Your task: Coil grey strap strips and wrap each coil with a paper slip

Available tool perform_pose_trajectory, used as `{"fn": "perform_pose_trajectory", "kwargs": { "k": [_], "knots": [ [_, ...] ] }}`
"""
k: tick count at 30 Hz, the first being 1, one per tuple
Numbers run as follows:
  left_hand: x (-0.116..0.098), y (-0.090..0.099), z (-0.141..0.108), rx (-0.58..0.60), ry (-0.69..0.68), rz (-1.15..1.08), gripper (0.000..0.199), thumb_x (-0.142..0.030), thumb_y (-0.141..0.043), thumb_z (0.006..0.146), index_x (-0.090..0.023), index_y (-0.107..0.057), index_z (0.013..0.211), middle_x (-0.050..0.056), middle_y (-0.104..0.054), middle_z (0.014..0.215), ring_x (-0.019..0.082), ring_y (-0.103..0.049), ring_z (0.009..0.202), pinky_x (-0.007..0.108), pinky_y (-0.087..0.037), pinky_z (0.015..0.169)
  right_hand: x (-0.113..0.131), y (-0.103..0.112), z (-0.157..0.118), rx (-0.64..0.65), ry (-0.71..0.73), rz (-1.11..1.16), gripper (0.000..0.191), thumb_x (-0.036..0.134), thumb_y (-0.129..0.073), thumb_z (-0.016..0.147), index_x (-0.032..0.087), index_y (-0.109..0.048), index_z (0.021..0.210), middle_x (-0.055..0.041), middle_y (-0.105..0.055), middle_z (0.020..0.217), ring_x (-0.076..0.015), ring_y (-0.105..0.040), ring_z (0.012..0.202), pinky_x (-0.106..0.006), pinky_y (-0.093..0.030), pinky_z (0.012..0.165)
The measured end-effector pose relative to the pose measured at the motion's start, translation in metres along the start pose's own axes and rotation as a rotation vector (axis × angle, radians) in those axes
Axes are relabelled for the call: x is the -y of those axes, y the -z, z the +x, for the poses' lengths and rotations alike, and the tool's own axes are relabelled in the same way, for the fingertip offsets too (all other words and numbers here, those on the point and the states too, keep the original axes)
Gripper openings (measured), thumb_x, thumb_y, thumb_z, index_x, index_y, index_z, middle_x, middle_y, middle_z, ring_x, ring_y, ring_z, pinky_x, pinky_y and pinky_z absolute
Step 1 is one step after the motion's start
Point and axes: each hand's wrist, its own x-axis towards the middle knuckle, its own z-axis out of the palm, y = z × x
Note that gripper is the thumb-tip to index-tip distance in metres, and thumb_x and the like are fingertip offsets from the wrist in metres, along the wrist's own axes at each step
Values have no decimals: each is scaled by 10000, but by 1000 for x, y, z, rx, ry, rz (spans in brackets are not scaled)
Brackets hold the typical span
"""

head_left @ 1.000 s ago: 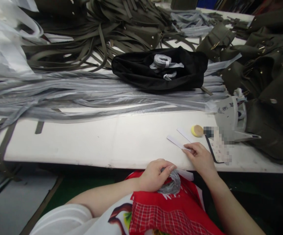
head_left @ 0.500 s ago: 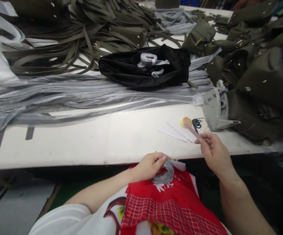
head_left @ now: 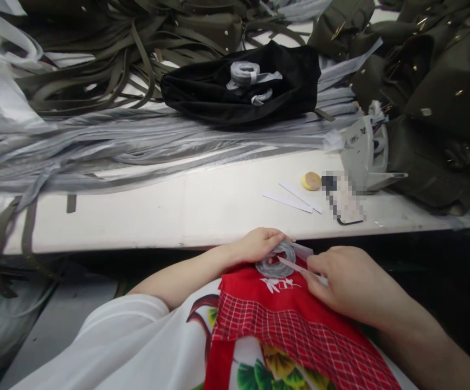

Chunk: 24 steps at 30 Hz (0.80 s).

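Observation:
Against my red apron (head_left: 255, 290), my left hand (head_left: 261, 244) is closed on a coiled grey strap in plastic wrap (head_left: 269, 270). A pale flap (head_left: 303, 249) sticks out behind the coil. My right hand (head_left: 346, 281) pinches a thin white strip (head_left: 294, 264) between thumb and fingers; its tip reaches over the coil's centre hole. On the table edge beyond lie two more white strips (head_left: 287, 202), a small yellow-rimmed roll (head_left: 311, 181) and a phone (head_left: 348, 197).
A black cloth bag (head_left: 202, 89) holding grey strap coils (head_left: 243, 73) lies across plastic-wrapped straps (head_left: 145, 141). Olive straps (head_left: 96, 81) pile up at back left, olive bags (head_left: 430, 130) at right. A pale plastic holder (head_left: 359, 149) stands beside the phone on the white table (head_left: 169, 216).
My right hand has drawn back from the table with the white strip, bringing it to the coil. The left hand keeps its hold. The view has tilted down slightly.

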Motion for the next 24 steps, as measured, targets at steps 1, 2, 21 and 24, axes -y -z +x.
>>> {"fn": "perform_pose_trajectory", "kwargs": {
  "k": [1, 2, 21, 24],
  "knots": [
    [-2, 0, -1, -18, -19, 43, 446, -425, -374, 960, -145, -694, 1097, 62, -726, 962, 170, -643, 794, 272, -500, 784, 4, 1, 3, 9, -10, -28, 308, 290, -507, 884, 222, -643, 616, -22, -688, 592, -189, -612, 536, -318, -295, 537],
    [-4, -1, -1, -29, -28, 77, 437, -413, -375, 961, -150, -697, 1095, 63, -728, 989, 180, -648, 849, 274, -493, 822, 9, 1, 7, 17, -12, -45, 303, 282, -506, 882, 217, -652, 625, -29, -698, 601, -193, -621, 533, -317, -295, 531],
    [-19, -5, -16, -17, -251, 178, 347, -370, -447, 951, -147, -704, 881, 54, -692, 848, 167, -617, 810, 246, -457, 798, -32, -52, 28, -344, -191, 804, 186, 310, -638, 835, 189, -692, 704, 0, -686, 674, -143, -592, 639, -246, -421, 618],
    [-19, -11, -16, -99, -227, 222, 343, -362, -484, 941, -150, -671, 745, 25, -639, 719, 141, -576, 705, 228, -435, 711, -35, -64, 36, -334, -229, 979, 235, 355, -629, 837, 173, -683, 698, -2, -678, 656, -141, -583, 621, -246, -429, 608]
  ]
}}
